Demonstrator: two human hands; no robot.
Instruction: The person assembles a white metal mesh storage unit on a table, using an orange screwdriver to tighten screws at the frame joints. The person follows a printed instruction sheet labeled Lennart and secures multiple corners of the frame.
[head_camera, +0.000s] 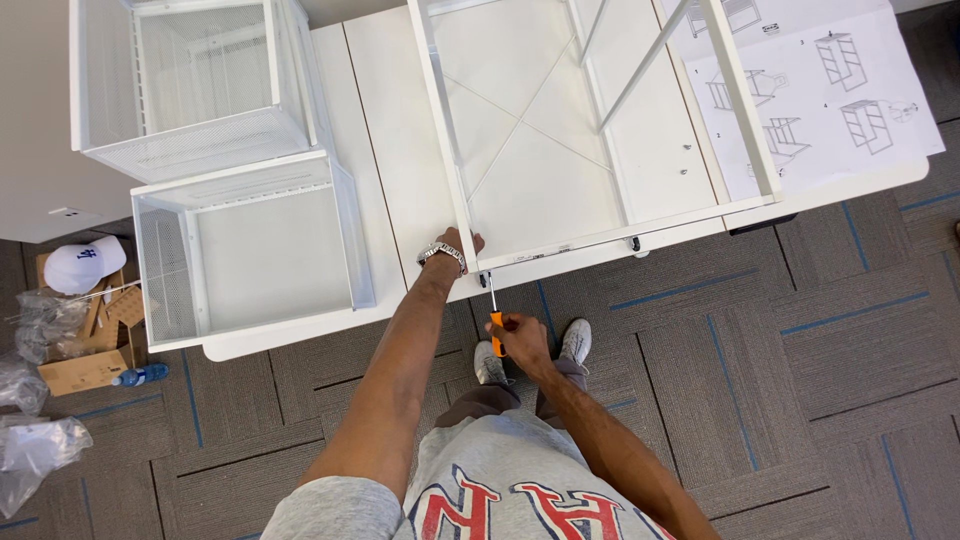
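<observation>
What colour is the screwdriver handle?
Orange, on the screwdriver in the right hand; the head view shows it.

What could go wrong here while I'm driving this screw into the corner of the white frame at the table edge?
The screwdriver meets the white metal frame from below the table edge, held only by the right hand; its tip could slip off.

The left hand grips the frame corner just above that tip, so a slip might hit the fingers.

The frame end sits at the table's rim; hard pushing could shift it.
</observation>
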